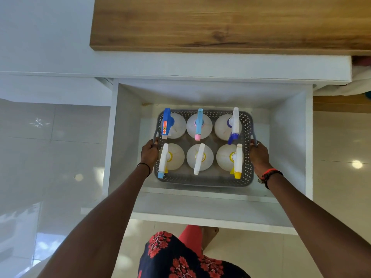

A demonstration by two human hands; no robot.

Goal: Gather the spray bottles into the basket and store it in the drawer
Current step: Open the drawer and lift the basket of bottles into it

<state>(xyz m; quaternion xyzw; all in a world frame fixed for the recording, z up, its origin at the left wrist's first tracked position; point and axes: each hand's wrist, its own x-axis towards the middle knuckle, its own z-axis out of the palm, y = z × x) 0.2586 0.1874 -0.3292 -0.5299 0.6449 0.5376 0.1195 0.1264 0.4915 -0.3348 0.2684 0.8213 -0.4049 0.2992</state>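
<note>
Obs: basket (202, 181) is down inside the open drawer (290, 137), with all six spray bottles (199, 157) upright in it, two rows of three. My left hand (149, 154) has its fingers curled round the left handle; my right hand (259, 155) grips the right handle likewise. From above I cannot tell whether the base is on the drawer floor or a little above it.

Risks, my judgement:
1. Letting go early. If the base is not seated, the load drops. The bottles stand loose, so they would knock together and may tip.
2. Uneven release. One hand off first tilts the basket toward that side.
3. Blue trigger head (166, 122) at back left sits right at the rim, close to my left fingers. Drawing the hand out could catch it, pulling that bottle over or squeezing off a spray.
4. Height. Triggers stand above the rim. If they top the drawer walls, they would strike the white ledge (200, 67) under the wooden countertop (220, 23) on closing. Clearance not readable from here.

Note: confirm contact, free both hands together, then shut slowly
</note>
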